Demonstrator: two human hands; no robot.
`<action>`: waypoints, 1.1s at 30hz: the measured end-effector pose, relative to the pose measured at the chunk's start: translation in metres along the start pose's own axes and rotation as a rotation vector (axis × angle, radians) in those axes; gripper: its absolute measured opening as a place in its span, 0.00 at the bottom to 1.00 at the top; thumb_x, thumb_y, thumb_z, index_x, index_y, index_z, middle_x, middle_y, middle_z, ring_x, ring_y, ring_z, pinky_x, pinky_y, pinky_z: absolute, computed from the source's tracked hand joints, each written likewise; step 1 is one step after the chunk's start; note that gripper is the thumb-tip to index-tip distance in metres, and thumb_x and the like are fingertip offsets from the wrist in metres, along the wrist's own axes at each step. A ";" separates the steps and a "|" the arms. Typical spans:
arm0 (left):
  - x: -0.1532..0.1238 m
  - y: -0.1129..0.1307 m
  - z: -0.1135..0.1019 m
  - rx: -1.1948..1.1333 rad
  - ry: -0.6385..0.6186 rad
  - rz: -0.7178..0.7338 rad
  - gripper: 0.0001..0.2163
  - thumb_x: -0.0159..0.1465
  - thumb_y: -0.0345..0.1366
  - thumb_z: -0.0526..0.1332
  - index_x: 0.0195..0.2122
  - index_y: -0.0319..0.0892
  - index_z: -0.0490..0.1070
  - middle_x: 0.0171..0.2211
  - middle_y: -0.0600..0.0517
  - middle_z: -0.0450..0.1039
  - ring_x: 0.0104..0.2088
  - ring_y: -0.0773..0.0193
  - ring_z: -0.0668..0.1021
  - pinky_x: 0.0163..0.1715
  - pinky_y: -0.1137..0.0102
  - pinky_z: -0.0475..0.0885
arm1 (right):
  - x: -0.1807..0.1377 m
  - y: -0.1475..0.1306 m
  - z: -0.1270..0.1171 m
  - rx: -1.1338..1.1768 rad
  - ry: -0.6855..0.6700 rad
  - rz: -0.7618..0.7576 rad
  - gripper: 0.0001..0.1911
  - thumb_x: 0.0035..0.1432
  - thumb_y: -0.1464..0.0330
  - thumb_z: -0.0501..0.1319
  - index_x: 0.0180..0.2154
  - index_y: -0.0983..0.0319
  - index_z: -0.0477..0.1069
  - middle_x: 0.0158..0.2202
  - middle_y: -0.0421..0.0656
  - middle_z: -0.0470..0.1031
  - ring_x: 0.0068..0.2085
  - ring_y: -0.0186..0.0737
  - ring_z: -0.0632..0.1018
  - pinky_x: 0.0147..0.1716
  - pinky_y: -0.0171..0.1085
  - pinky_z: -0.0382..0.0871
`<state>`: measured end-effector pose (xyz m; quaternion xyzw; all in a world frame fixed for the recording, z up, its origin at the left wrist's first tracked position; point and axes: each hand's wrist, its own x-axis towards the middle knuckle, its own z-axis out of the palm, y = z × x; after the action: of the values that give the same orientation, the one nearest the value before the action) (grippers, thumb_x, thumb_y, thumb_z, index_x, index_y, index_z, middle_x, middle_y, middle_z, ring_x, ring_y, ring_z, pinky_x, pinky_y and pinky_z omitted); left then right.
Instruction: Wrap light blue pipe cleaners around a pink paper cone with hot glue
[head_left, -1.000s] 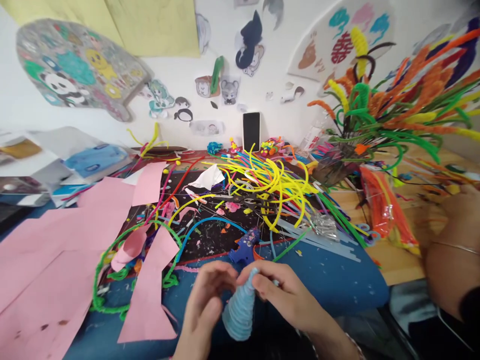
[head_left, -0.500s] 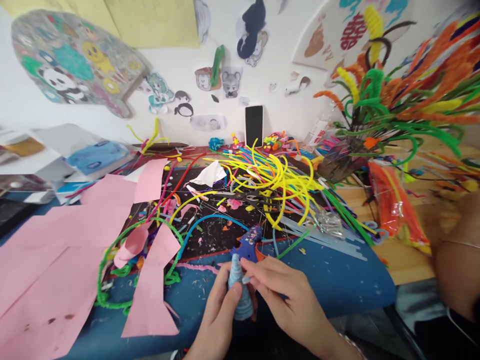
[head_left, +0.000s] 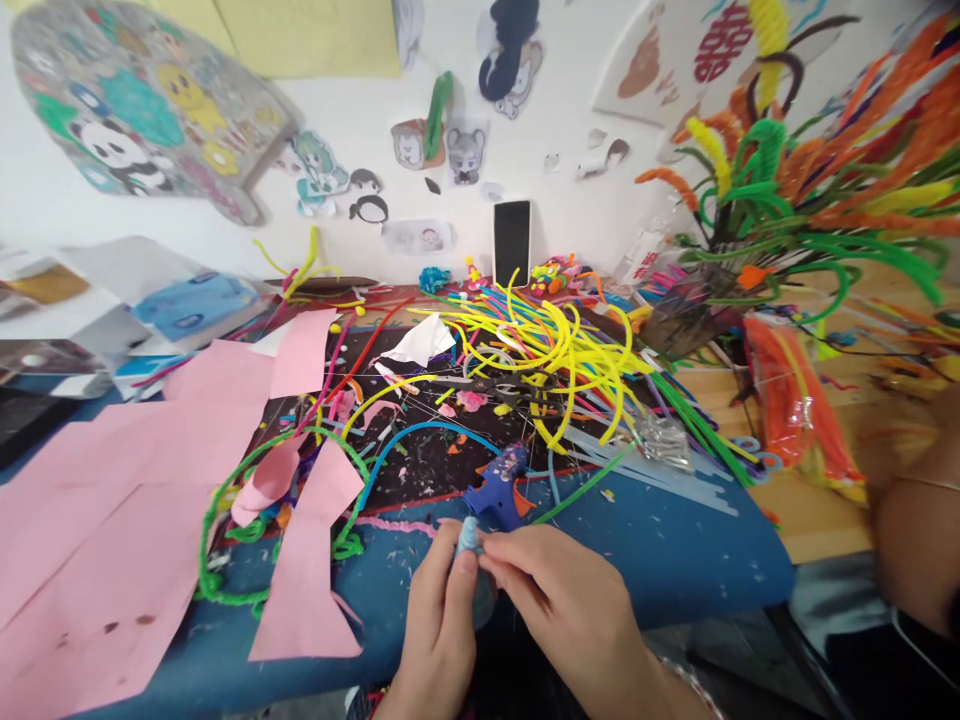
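At the near edge of the table, my left hand (head_left: 439, 625) is wrapped round a light blue cone (head_left: 468, 535) wound from pipe cleaner; only its tip shows above my fingers. My right hand (head_left: 559, 600) pinches that tip from the right with thumb and forefinger. Just beyond my fingers, a blue glue gun (head_left: 496, 487) lies on the table. Further back, a heap of yellow pipe cleaners (head_left: 559, 355) is spread over a dark cutting mat (head_left: 420, 470).
Pink paper sheets (head_left: 112, 500) cover the left of the table, with a green pipe cleaner loop (head_left: 217, 540) among them. A phone (head_left: 511, 243) leans on the wall. A bouquet of orange and green pipe cleaners (head_left: 810, 200) stands right. Another person's arm (head_left: 919, 520) is at the right edge.
The cone has turned from lying with its side toward me to pointing away, so only its tip shows. My left hand has closed round it and my right moved onto the tip.
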<state>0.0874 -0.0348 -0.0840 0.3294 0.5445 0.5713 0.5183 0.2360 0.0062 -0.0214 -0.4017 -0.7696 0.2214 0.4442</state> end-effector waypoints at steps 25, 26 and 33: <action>0.012 0.016 0.015 -0.655 -0.671 -0.326 0.19 0.72 0.43 0.53 0.30 0.37 0.74 0.17 0.56 0.63 0.09 0.73 0.63 0.08 0.79 0.53 | 0.017 0.030 -0.006 0.803 -0.353 0.708 0.16 0.46 0.57 0.78 0.26 0.60 0.77 0.25 0.37 0.75 0.28 0.34 0.73 0.30 0.34 0.67; 0.011 0.017 0.015 -0.627 -0.633 -0.312 0.19 0.72 0.46 0.55 0.30 0.37 0.75 0.18 0.56 0.65 0.10 0.74 0.65 0.09 0.79 0.54 | 0.016 0.030 -0.006 0.798 -0.346 0.687 0.15 0.49 0.57 0.76 0.26 0.60 0.77 0.26 0.37 0.76 0.28 0.35 0.74 0.31 0.34 0.68; 0.010 0.021 0.011 -0.459 -0.418 -0.287 0.19 0.68 0.52 0.61 0.35 0.39 0.75 0.24 0.55 0.72 0.17 0.70 0.73 0.18 0.77 0.62 | 0.006 0.031 -0.016 0.697 -0.240 0.552 0.08 0.60 0.66 0.68 0.28 0.59 0.77 0.28 0.38 0.77 0.32 0.35 0.77 0.35 0.33 0.70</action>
<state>0.0905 -0.0193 -0.0633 0.2342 0.3246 0.5201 0.7545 0.2613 0.0283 -0.0316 -0.3896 -0.5595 0.6220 0.3851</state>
